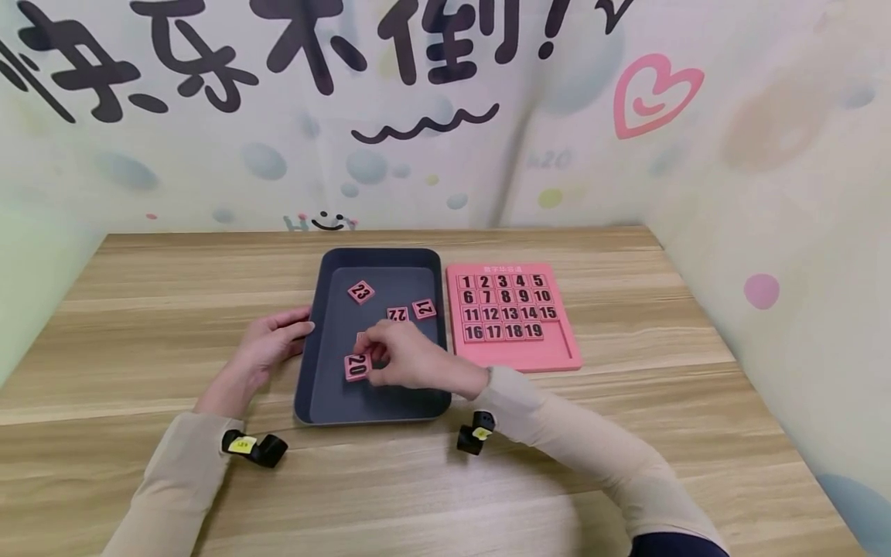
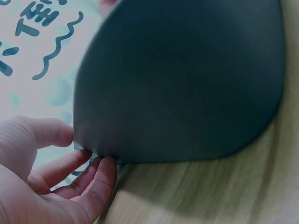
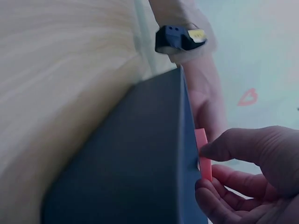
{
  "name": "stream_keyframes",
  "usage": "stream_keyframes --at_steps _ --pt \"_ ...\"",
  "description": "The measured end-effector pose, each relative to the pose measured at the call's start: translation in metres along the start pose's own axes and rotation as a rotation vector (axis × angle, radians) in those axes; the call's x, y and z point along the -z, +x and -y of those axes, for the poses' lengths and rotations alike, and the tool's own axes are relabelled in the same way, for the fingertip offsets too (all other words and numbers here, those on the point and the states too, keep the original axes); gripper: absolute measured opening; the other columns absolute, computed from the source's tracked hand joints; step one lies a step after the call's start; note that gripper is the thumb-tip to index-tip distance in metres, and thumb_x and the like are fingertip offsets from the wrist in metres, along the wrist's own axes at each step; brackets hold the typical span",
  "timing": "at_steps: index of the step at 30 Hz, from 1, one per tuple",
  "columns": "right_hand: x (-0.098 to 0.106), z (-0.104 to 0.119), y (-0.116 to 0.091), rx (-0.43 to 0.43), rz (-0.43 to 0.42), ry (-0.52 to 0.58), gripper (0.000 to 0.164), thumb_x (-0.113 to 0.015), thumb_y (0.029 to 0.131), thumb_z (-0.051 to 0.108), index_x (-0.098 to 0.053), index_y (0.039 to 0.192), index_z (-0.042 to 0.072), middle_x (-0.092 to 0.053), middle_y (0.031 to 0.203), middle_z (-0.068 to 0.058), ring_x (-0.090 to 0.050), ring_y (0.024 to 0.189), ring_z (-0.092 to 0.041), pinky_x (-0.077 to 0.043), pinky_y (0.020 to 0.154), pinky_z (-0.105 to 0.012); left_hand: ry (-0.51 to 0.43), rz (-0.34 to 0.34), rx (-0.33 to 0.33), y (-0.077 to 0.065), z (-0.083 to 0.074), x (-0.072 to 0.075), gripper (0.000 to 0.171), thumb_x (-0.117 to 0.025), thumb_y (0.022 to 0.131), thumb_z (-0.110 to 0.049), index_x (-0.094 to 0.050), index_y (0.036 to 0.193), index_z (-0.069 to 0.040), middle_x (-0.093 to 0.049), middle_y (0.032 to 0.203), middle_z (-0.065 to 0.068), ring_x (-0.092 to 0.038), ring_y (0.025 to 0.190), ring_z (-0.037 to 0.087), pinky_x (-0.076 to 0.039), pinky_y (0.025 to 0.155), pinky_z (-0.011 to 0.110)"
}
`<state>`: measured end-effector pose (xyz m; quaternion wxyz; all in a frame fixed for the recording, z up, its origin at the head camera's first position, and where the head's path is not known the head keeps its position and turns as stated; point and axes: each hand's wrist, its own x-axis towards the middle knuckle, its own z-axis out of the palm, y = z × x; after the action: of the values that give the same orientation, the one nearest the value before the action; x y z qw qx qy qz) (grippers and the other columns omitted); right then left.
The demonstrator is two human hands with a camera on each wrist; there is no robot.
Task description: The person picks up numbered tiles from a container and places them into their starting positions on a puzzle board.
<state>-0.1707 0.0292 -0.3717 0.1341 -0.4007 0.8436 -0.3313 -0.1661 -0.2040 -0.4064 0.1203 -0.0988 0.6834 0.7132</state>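
Observation:
A dark blue-grey tray (image 1: pixel 327 406) lies on the table with several loose pink number tiles inside, among them the 23 tile (image 1: pixel 360 292), the 22 tile (image 1: pixel 397 314) and the 21 tile (image 1: pixel 423 309). My right hand (image 1: pixel 411 357) reaches over its right wall and pinches the 20 tile (image 1: pixel 356 367) between thumb and fingers. Another tile is mostly hidden behind those fingers. At the tray's left side, my left hand (image 1: pixel 270 344) holds the rim with thumb and fingertips, seen closer in the left wrist view. Right of the tray lies a pink number board (image 1: pixel 511 356), filled from 1 to 19.
The wooden table (image 1: pixel 174 309) runs back to a white wall sheet (image 1: pixel 445 186) with black writing. A second white sheet (image 1: pixel 766 232) stands along the right side. Black wrist cameras sit on both sleeves.

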Motion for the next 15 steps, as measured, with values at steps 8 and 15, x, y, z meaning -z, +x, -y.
stream_keyframes --at_steps 8,15 --pt "0.025 -0.027 -0.032 0.036 -0.122 0.013 0.025 -0.070 0.075 -0.002 -0.066 0.100 -0.001 -0.062 0.092 -0.008 -0.058 0.081 -0.017 -0.051 0.071 -0.017 0.008 0.007 -0.008 0.000 0.000 0.000 0.057 -0.060 0.090 -0.006 -0.035 0.138 0.010 -0.062 0.099 -0.014 -0.062 0.082 -0.002 -0.052 0.073 0.017" --pt "0.044 -0.049 -0.060 -0.022 -0.203 0.015 0.026 -0.070 0.073 -0.004 -0.066 0.098 -0.003 -0.064 0.087 -0.009 -0.060 0.077 -0.019 -0.054 0.067 -0.026 -0.010 -0.012 0.009 0.002 0.002 0.001 0.047 -0.061 0.088 -0.006 -0.050 0.133 0.000 -0.064 0.094 -0.018 -0.063 0.081 -0.001 -0.052 0.072 0.018"
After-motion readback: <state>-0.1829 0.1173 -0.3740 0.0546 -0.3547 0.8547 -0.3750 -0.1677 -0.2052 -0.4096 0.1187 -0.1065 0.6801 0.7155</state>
